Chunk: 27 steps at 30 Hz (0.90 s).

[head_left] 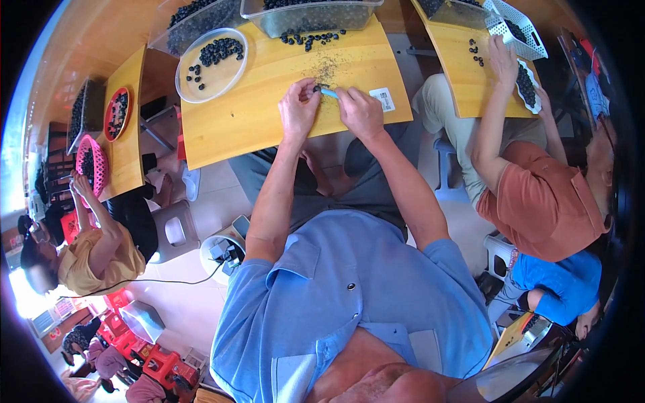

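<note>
Over the wooden table [269, 127], my left hand [297, 113] pinches one small black ball [317, 88] between thumb and fingertips. My right hand [361, 113] grips a slim light-blue tool [329, 93]; its working end meets the ball, and its exact kind is too small to make out. Just beyond my hands, brown crumbs [326, 67] are scattered on the wood. A loose row of black balls [309, 40] lies behind them, in front of a clear plastic bin [322, 28] full of the same balls. To the left sits a shallow round clear tray [183, 82] with more balls.
A white printed label [382, 99] is near the table's right edge. On the right, a co-worker [537, 201] handles a white dish [535, 106] of black balls. Another co-worker [101, 248] at left reaches to a pink basket [99, 168]. A cable [175, 281] crosses the floor.
</note>
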Motion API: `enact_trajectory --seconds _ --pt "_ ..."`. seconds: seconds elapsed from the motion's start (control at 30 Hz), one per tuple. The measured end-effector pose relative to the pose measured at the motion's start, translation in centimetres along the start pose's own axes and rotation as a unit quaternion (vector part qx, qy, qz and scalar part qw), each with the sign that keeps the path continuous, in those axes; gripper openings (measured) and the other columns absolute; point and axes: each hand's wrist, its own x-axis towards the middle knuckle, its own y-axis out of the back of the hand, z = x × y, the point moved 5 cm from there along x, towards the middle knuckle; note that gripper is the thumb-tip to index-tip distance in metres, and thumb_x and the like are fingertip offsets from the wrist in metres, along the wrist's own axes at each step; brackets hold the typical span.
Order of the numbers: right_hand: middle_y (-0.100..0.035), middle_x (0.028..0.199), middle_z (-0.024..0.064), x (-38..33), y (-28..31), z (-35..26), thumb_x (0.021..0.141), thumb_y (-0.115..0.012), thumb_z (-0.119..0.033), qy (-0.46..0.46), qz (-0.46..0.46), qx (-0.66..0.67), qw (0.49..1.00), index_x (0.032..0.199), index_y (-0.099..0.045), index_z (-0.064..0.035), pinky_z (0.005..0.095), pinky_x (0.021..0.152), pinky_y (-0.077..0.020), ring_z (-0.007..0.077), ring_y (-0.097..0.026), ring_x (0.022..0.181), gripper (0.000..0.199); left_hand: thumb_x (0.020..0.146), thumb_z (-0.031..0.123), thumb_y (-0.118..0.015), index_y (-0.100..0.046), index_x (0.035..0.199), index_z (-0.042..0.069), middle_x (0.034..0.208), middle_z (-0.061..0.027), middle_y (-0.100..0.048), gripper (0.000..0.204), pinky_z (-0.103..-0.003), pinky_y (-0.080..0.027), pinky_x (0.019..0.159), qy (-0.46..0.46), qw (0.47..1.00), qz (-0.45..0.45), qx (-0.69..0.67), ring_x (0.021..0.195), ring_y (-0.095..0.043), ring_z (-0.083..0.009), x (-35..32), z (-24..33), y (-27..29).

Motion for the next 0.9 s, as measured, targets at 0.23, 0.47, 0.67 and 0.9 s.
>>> enact_trajectory --seconds 0.23,0.47,0.67,0.9 --pt "-0.062 0.078 0.0068 -0.1 0.0 0.0 0.085 -0.070 -0.010 0.001 0.004 0.003 1.000 0.104 -0.071 -0.0100 0.0406 0.062 -0.0567 0.0266 -0.069 0.072 0.020 0.087 0.007 -0.080 -0.072 0.116 0.002 0.098 -0.0091 -0.078 0.031 -0.030 -0.060 0.083 0.004 1.000 -0.001 0.008 0.087 -0.074 -0.0145 -0.1 0.1 0.0" --pt "-0.063 0.078 0.0075 -0.1 0.0 0.2 0.086 -0.069 -0.010 -0.013 0.004 0.004 1.000 0.100 -0.070 -0.0095 0.0412 0.061 -0.0568 0.0274 -0.070 0.072 0.014 0.088 0.006 -0.079 -0.071 0.118 0.003 0.100 -0.0087 -0.076 0.031 -0.029 -0.059 0.081 -0.001 1.000 -0.014 -0.004 0.088 -0.072 -0.0140 -0.2 0.1 -0.1" --pt "-0.065 0.079 0.0082 0.4 -0.3 0.3 0.088 -0.066 -0.011 -0.045 -0.014 -0.018 0.999 0.094 -0.069 -0.0091 0.0431 0.060 -0.0575 0.0286 -0.071 0.072 0.007 0.088 -0.002 -0.076 -0.069 0.116 0.001 0.098 -0.0113 -0.074 0.029 -0.030 -0.060 0.080 0.006 0.996 0.010 -0.083 0.089 -0.074 -0.0176 -0.1 0.0 -0.1" --pt "-0.065 0.079 0.0083 0.6 -0.5 -0.1 0.088 -0.065 -0.010 -0.026 0.003 0.002 1.000 0.095 -0.068 -0.0095 0.0427 0.061 -0.0576 0.0289 -0.071 0.073 0.007 0.088 -0.001 -0.076 -0.072 0.108 0.001 0.100 -0.0116 -0.071 0.020 -0.030 -0.057 0.076 -0.089 0.995 0.031 0.011 0.086 -0.069 -0.0177 -0.2 1.1 1.6"
